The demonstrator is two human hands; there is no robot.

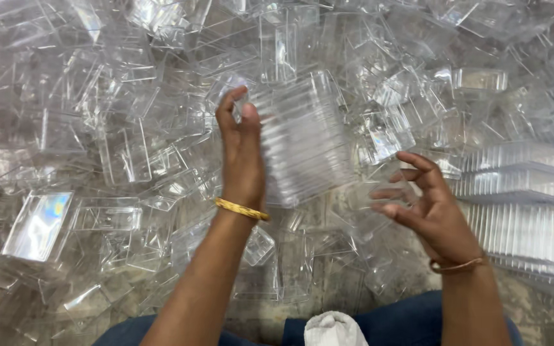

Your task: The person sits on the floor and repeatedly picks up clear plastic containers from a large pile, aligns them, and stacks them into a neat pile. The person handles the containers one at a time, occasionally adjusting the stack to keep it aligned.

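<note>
Head view: left hand (242,154) grips one stack of clear trays (306,138); right hand (428,205) open, empty.

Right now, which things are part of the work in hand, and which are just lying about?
In hand:
left hand holding a nested stack of clear trays
right hand, open beside it

Lying about:
loose clear boxes
stacked tray rows
white cloth

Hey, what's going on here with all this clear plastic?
A person sits over a floor covered with loose clear plastic boxes. Their left hand holds up a nested stack of clear trays, gripping its near end. The right hand is open, fingers spread, just beside the stack and not touching it. More nested stacks lie in rows at the right.
</note>
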